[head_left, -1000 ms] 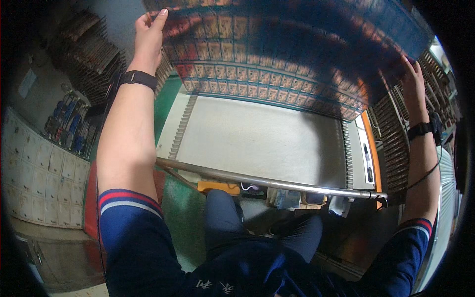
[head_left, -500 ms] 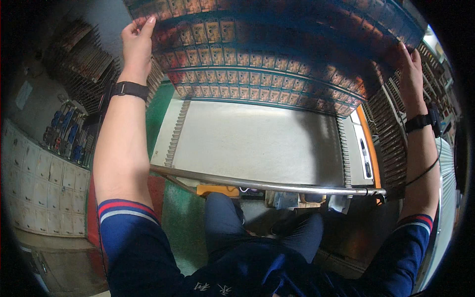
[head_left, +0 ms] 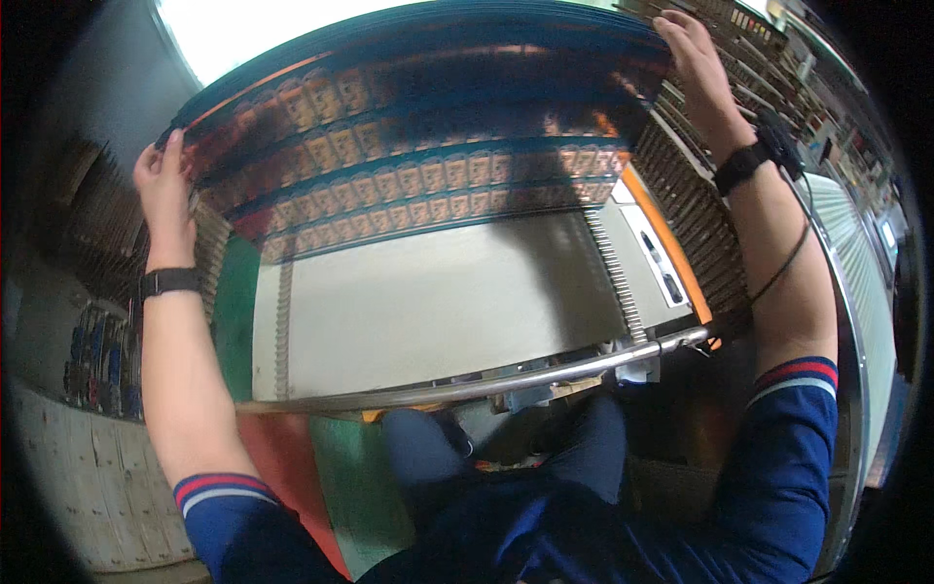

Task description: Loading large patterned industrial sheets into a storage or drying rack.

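Observation:
A large panel [head_left: 433, 185] with rows of small copper-coloured rectangles on dark blue-green, looking like a circuit board panel, stands tilted in front of me. Behind its top edge, the edges of several similar panels show close together. At the upper left corner my left hand [head_left: 165, 190] pinches the panel's edge, thumb uppermost. My right hand [head_left: 696, 68] is closed at the upper right corner, its fingertips partly hidden at the edge. Below the panel lies the pale flat bed of a rack cart [head_left: 438, 307], with toothed slot strips [head_left: 613, 268] along both sides.
A metal bar [head_left: 506, 382] crosses the cart's near side, just before my legs. An orange strip [head_left: 671, 243] runs along its right side. Slotted racks [head_left: 705, 204] stand at the right, beside a pale ribbed surface [head_left: 851, 263]. Worn pale lockers [head_left: 88, 477] are at the lower left.
The view has swung, so cart and panel appear turned and further left. The panel's top edge and the stacked edges behind it now show. Both hands stay at the panel's sides.

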### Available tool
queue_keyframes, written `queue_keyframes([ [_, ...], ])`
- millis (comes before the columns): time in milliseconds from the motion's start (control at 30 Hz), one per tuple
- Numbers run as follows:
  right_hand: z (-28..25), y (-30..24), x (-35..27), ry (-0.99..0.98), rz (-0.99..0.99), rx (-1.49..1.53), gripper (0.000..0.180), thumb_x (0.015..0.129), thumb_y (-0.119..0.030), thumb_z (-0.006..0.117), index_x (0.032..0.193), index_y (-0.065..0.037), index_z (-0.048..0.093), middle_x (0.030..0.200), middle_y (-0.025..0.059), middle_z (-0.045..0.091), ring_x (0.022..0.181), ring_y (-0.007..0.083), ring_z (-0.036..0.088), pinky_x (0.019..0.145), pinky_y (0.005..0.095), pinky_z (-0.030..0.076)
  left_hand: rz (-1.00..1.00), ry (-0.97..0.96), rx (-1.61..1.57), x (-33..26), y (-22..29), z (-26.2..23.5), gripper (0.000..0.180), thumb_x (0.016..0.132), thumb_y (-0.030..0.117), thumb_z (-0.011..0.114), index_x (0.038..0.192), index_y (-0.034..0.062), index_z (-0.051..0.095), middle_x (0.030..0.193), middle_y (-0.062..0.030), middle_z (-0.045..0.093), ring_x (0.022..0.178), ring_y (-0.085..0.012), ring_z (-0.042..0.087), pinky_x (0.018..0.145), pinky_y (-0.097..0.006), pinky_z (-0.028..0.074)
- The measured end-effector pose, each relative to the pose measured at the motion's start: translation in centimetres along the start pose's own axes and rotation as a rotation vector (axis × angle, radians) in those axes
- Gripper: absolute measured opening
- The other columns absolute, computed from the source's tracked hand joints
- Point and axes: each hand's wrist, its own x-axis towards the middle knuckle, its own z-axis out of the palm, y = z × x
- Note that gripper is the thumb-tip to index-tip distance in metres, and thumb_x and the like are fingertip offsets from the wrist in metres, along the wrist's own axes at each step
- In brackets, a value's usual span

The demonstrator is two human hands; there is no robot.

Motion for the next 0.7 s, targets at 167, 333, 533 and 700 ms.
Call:
queue_keyframes([
  [167, -0.4, 2.1, 0.3, -0.047, -0.005, -0.048, 0.040, 0.102, -0.030, 0.045, 0.129, -0.002, 0.056, 0.134, 0.0078, 0.054, 0.125, 0.0190, 0.049, 0.106, 0.0305, 0.035, 0.452, 0.137, 0.363, -1.3, 2.4, 2.7, 0.060, 0.090, 0.030, 0.068, 0.134, -0.0026, 0.044, 0.137, -0.0210, 0.046, 0.127, -0.0290, 0.045, 0.105, -0.040, 0.037],
  [333, 0.3, 0.7, -0.5, -0.079, 0.114, 0.012, 0.044, 0.103, -0.029, 0.040, 0.136, 0.000, 0.048, 0.137, 0.0120, 0.052, 0.130, 0.0212, 0.046, 0.111, 0.0311, 0.032, 0.834, -0.243, 0.390, -5.6, 4.4, 5.8, 0.038, 0.092, 0.019, 0.064, 0.125, 0.0038, 0.056, 0.126, -0.0117, 0.058, 0.119, -0.0246, 0.054, 0.102, -0.036, 0.041],
  [533, -4.4, -0.4, 2.2, 0.062, 0.295, 0.137, 0.044, 0.101, -0.038, 0.045, 0.132, -0.008, 0.053, 0.128, 0.0080, 0.058, 0.120, 0.0213, 0.050, 0.102, 0.0374, 0.039, 0.589, -0.821, 0.424, -9.0, 5.3, 6.8, 0.027, 0.087, 0.015, 0.065, 0.110, 0.0014, 0.064, 0.105, -0.0124, 0.066, 0.099, -0.0235, 0.064, 0.089, -0.034, 0.049],
  [700, -19.4, 2.8, 2.6, -0.459, -0.303, -1.155, 0.046, 0.097, -0.033, 0.050, 0.130, -0.001, 0.053, 0.128, 0.0210, 0.057, 0.124, 0.0329, 0.051, 0.105, 0.0369, 0.040, 0.472, -0.926, 0.530, -9.1, 4.8, 7.6, 0.033, 0.086, 0.016, 0.066, 0.115, 0.0015, 0.061, 0.112, -0.0132, 0.064, 0.104, -0.0247, 0.062, 0.092, -0.035, 0.048],
])
